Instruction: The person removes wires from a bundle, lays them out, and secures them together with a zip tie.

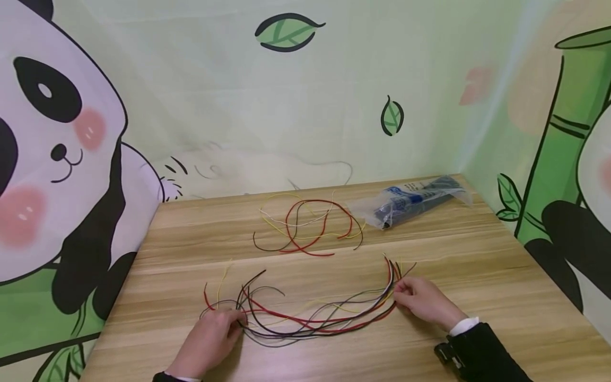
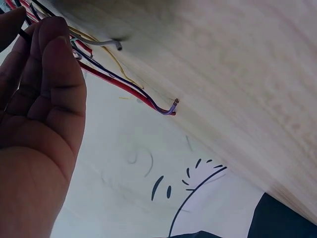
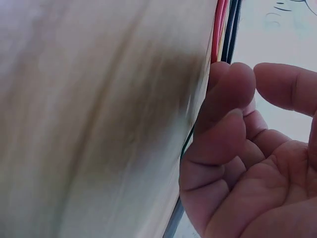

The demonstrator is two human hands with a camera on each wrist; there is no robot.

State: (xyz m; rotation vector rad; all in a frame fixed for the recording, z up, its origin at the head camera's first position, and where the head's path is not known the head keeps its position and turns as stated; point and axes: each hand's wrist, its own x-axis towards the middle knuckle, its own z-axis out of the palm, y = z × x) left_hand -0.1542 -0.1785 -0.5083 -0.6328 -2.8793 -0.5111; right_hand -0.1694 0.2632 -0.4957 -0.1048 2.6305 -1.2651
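Note:
A loose bundle of thin electrical wires (image 1: 324, 333), in red, black, grey and yellow, sags in a shallow curve across the near part of the table. At its left end my left hand (image 1: 210, 339) pinches a black wire between thumb and fingers. Several loose ends, among them a red wire (image 2: 114, 81) and a grey wire (image 2: 101, 43), stick out past the fingers in the left wrist view. My right hand (image 1: 425, 300) has curled fingers at the right end, fingertips pinching at the wires; the exact contact is partly hidden in the right wrist view, where red wires (image 3: 219, 25) run behind the fingers.
Farther back on the wooden table (image 1: 477, 276) lies a second loose tangle of red, black, yellow and white wires (image 1: 317, 200). A clear plastic bag (image 1: 415, 200) with dark contents and blue print lies at the back right. A panda-printed backdrop (image 1: 229, 106) stands behind the table.

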